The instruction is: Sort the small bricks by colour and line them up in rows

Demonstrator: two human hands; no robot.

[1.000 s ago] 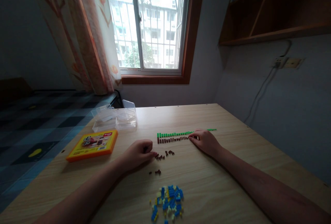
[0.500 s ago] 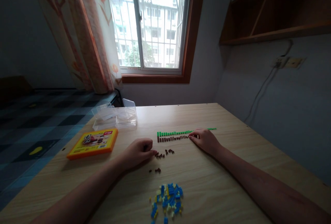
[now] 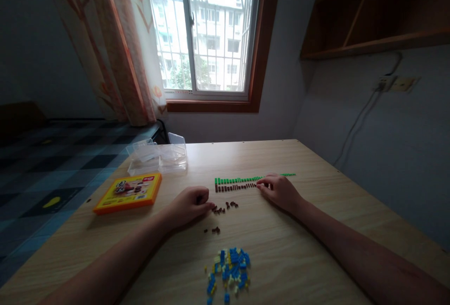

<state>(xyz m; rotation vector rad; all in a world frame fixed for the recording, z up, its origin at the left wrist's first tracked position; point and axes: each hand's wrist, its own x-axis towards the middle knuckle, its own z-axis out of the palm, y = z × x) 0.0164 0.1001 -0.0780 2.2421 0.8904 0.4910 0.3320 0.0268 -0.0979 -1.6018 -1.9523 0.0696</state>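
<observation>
Nearside of the brown row (image 3: pixel 233 187), loose brown pieces (image 3: pixel 219 210) lie beside the curled left hand (image 3: pixel 192 204), while the right hand (image 3: pixel 279 191), fingertips almost together, meets the row's right end along its left-to-right axis, either hand's hold impossible to tell.

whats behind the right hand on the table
The row of green pieces passes behind the right hand, showing on both sides of it. The hand covers the stretch between. Whether the row of brown pieces continues under the fingertips can't be seen.
</observation>
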